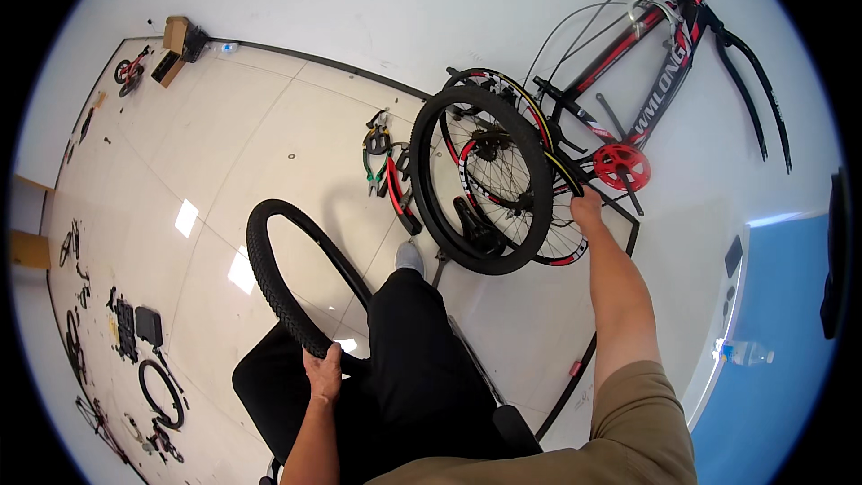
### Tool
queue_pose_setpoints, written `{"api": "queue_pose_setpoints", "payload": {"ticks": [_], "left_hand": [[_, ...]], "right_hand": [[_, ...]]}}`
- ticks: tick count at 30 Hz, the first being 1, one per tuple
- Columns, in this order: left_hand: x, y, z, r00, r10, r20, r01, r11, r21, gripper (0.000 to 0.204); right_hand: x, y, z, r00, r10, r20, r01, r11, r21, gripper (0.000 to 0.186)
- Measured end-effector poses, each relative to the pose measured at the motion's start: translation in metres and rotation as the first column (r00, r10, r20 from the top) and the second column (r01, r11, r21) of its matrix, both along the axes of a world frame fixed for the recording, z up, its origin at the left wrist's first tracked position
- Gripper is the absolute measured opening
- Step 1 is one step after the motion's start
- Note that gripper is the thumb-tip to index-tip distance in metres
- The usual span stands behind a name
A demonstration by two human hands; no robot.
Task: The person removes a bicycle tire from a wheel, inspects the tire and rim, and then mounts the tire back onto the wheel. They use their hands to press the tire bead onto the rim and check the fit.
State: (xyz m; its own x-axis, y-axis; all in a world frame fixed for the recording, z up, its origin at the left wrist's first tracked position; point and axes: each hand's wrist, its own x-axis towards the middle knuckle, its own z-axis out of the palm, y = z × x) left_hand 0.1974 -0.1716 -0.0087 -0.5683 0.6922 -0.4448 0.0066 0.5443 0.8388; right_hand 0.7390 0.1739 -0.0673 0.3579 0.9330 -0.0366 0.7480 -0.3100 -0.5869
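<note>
My left hand (323, 374) is closed around the lower part of a loose black knobby tire (261, 256), which stands up against my lap. To the right, my right arm is stretched out, and my right hand (586, 210) grips a black wheel rim with a yellow stripe (564, 164). That rim is among spoked wheels leaning by the wall. A second black tire (429, 212) rests in front of them and partly hides them. Inside its ring shows a black saddle (478, 230). The fingertips of my right hand are partly hidden behind the rim.
A black and red bicycle frame (620, 63) with a red chainring (621, 167) leans on the wall. Pliers (375, 171) and pedals (377, 139) lie on the tiles near my shoe (409, 257). Bicycle parts, a tool case (149, 327) and a cardboard box (175, 33) are farther left.
</note>
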Motion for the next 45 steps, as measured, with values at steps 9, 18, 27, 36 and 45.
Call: {"api": "queue_pose_setpoints", "payload": {"ticks": [9, 18, 27, 36, 45], "left_hand": [[0.008, 0.004, 0.006, 1.000, -0.020, 0.018, 0.020, 1.000, -0.007, 0.028], [0.009, 0.005, 0.006, 0.999, -0.007, 0.031, 0.007, 1.000, 0.001, 0.027], [0.006, 0.008, 0.005, 0.996, -0.023, 0.082, 0.023, 1.000, 0.001, 0.028], [0.008, 0.005, 0.000, 0.998, 0.008, 0.069, -0.011, 0.999, 0.041, 0.030], [0.003, 0.006, -0.013, 0.993, 0.017, 0.116, -0.025, 0.997, 0.071, 0.030]], "right_hand": [[0.013, -0.001, -0.001, 0.969, 0.182, 0.169, -0.188, 0.982, 0.020, 0.027], [0.015, -0.030, 0.013, 0.992, 0.095, 0.082, -0.091, 0.995, -0.044, 0.017], [0.024, -0.054, 0.028, 1.000, -0.009, -0.023, 0.006, 0.994, -0.109, 0.018], [0.076, -0.114, 0.025, 0.982, -0.077, 0.171, 0.091, 0.993, -0.072, 0.016], [0.068, -0.253, 0.041, 0.969, -0.248, -0.019, 0.242, 0.958, -0.156, 0.012]]}}
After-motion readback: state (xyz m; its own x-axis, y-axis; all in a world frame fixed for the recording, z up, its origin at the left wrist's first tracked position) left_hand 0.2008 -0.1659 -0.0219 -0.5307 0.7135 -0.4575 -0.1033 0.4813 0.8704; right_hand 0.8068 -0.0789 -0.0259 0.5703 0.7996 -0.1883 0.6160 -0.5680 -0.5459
